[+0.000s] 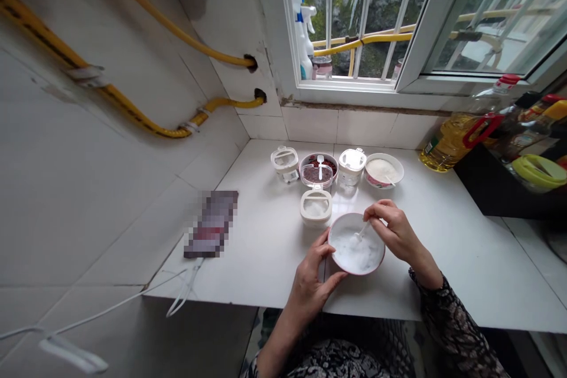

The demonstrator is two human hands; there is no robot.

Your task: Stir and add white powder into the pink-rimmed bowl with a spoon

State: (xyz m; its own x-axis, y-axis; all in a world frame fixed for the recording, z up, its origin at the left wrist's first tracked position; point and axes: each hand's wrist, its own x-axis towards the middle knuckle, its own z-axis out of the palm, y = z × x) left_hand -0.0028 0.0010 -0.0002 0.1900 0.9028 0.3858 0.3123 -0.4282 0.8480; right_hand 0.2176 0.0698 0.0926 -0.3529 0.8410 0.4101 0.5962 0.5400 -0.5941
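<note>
My left hand (312, 277) is closed on the left rim and side of a bowl (357, 272) near the counter's front edge. White, powdery-looking contents lie inside it. Pinched in my right hand (392, 227) is a small white spoon (360, 233), its tip down in the white contents. Just behind the bowl stands a clear container with an open lid, holding something white (316, 208). Farther back are a bowl of dark red bits (330, 163) with a white spoon and a clear lid over it, two lidded clear containers (286, 164), and a bowl of white grains (384, 169).
An oil bottle (447, 136) and a black box (478, 180) of bottles stand at the right. On the left lies a blurred flat object (211, 224) with a white cable (183, 289). Yellow pipes (150, 124) run along the wall beside the window.
</note>
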